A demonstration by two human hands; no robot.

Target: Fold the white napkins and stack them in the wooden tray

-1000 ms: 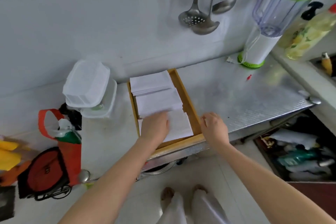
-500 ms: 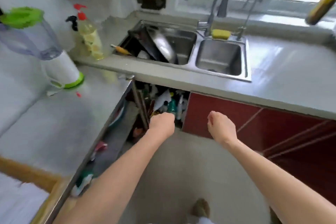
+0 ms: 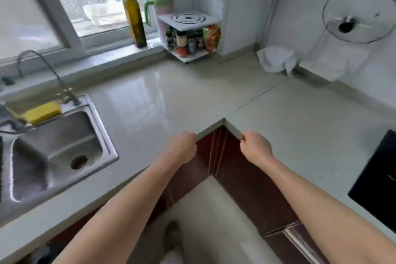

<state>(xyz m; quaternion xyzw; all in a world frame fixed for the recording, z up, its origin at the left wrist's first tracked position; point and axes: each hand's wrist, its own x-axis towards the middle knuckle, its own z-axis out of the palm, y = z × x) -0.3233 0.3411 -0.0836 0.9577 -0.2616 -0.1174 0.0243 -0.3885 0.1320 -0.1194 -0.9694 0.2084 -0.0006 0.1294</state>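
Facing the inner corner of a glossy pale-grey L-shaped stone countertop (image 3: 171, 96), a person held both bare hands in loose fists gripping nothing. Left hand (image 3: 182, 148) and right hand (image 3: 255, 148) hovered near each other at the counter's edge. A crumpled white cloth (image 3: 276, 59), too bunched to show any long axis, lay well beyond the right hand; whether it was a napkin could not be told. A stainless steel sink (image 3: 53, 152) sat left of the left hand.

Left hand (image 3: 182, 148) and right hand (image 3: 256, 149) curled, empty, above countertop (image 3: 171, 96) corner; sink (image 3: 53, 152) at left.
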